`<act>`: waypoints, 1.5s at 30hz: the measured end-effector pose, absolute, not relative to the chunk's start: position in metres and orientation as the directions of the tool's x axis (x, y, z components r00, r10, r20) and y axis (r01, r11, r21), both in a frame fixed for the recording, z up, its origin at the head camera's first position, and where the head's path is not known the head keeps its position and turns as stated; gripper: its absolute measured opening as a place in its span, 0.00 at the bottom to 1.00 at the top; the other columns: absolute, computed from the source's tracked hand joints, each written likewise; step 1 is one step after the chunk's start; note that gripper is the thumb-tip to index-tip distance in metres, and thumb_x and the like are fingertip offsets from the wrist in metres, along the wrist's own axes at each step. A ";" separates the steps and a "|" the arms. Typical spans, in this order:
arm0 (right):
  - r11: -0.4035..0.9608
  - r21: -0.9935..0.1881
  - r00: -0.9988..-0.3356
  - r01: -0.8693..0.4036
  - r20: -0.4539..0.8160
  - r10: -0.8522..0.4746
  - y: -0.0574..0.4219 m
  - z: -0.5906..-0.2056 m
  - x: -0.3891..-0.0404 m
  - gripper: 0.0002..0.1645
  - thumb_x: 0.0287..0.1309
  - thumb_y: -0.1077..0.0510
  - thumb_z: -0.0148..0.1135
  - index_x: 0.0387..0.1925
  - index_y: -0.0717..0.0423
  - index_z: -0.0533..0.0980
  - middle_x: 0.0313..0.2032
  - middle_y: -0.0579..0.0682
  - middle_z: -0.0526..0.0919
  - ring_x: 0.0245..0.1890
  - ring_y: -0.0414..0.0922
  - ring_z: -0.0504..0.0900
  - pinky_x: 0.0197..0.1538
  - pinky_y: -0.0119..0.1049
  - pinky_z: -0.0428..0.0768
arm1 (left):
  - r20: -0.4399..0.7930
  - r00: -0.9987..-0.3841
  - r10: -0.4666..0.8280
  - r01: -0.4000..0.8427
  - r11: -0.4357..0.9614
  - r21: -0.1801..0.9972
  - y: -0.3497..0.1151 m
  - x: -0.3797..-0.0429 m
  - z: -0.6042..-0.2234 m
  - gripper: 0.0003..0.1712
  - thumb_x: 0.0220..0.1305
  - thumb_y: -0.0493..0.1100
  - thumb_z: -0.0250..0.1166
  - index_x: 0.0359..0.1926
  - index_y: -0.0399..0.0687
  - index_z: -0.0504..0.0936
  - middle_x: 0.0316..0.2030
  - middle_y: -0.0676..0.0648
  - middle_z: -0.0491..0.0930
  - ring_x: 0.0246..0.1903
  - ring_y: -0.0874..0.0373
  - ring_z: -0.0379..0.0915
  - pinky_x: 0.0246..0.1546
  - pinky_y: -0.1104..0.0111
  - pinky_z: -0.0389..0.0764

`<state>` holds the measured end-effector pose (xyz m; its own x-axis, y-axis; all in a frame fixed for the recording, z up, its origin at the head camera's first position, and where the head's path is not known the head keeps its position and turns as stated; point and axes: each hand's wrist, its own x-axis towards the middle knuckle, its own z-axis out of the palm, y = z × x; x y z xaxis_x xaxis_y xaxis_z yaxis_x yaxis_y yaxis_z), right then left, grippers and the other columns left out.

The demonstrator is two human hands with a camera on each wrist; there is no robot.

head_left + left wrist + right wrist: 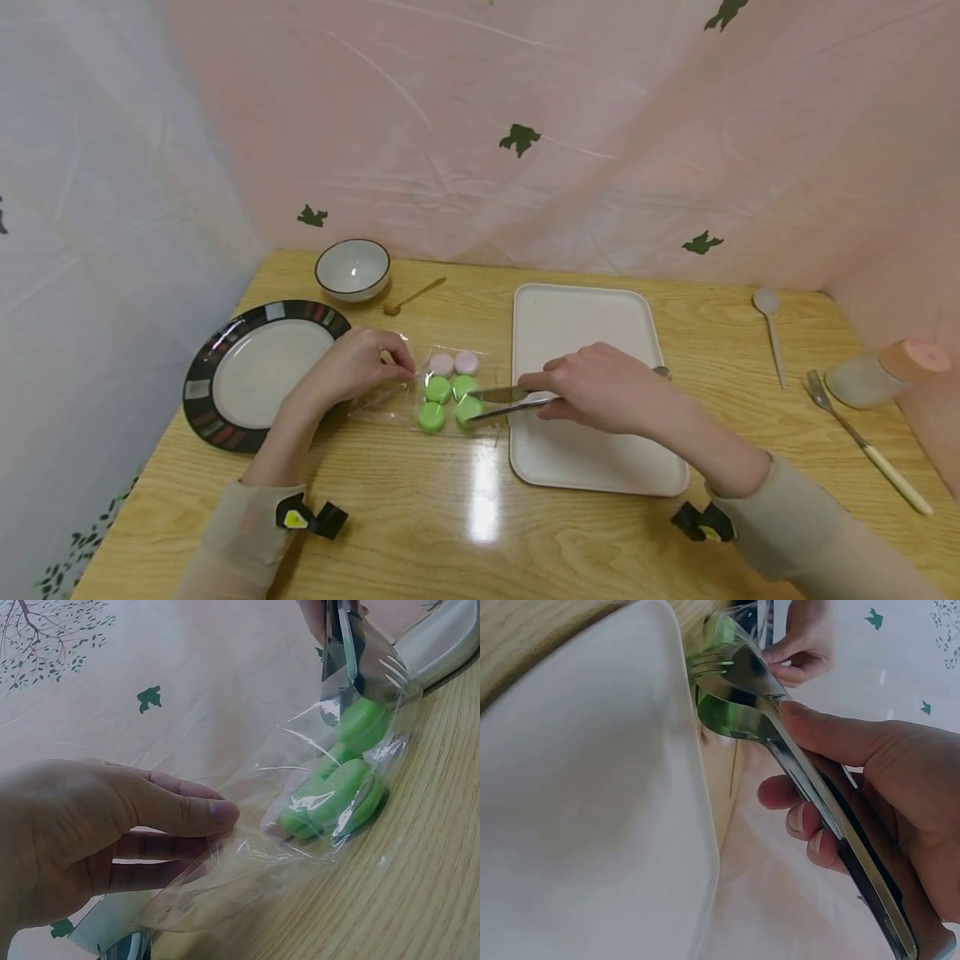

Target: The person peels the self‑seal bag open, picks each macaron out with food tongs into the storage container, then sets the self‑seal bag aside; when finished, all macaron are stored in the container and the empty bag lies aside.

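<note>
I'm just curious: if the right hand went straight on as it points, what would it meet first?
Likely the nearest green cookie in the clear bag: the tongs in the right hand point straight at it, though depth is unclear.

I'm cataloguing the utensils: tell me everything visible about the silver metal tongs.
The shiny silver metal tongs have two long arms, one with a slotted head, the other smooth and spoon-like. The right hand grips them over the white rectangular tray; their parted tips reach left to the round green macarons in the clear plastic bag. Whether they pinch one is unclear.
</note>
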<state>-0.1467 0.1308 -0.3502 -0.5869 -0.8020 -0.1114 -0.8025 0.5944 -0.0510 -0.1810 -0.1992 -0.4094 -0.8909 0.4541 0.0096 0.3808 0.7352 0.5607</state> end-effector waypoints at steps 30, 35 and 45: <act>0.800 -0.047 -0.789 -0.598 -0.139 -0.598 0.217 -0.333 -0.202 0.23 0.57 0.47 0.63 0.54 0.46 0.77 0.32 0.43 0.85 0.22 0.35 0.73 0.27 0.33 0.73 | -0.017 -0.888 0.459 0.368 0.734 0.571 -0.203 -0.181 -0.413 0.04 0.52 0.45 0.71 0.25 0.62 0.84 0.28 0.61 0.83 0.30 0.65 0.75 0.37 0.67 0.74; 0.815 -0.041 -0.802 -0.578 -0.154 -0.577 0.218 -0.336 -0.211 0.24 0.55 0.46 0.64 0.54 0.46 0.77 0.33 0.44 0.85 0.22 0.37 0.72 0.26 0.33 0.70 | -0.009 -0.891 0.454 0.366 0.730 0.577 -0.203 -0.180 -0.413 0.05 0.52 0.45 0.72 0.24 0.62 0.84 0.27 0.62 0.83 0.29 0.65 0.74 0.36 0.67 0.73; 0.831 -0.043 -0.814 -0.555 -0.178 -0.553 0.222 -0.340 -0.218 0.25 0.56 0.42 0.62 0.54 0.45 0.77 0.38 0.45 0.86 0.25 0.38 0.75 0.30 0.37 0.75 | -0.011 -0.893 0.450 0.359 0.727 0.586 -0.202 -0.182 -0.414 0.05 0.52 0.45 0.72 0.24 0.61 0.85 0.26 0.63 0.82 0.29 0.64 0.75 0.36 0.68 0.74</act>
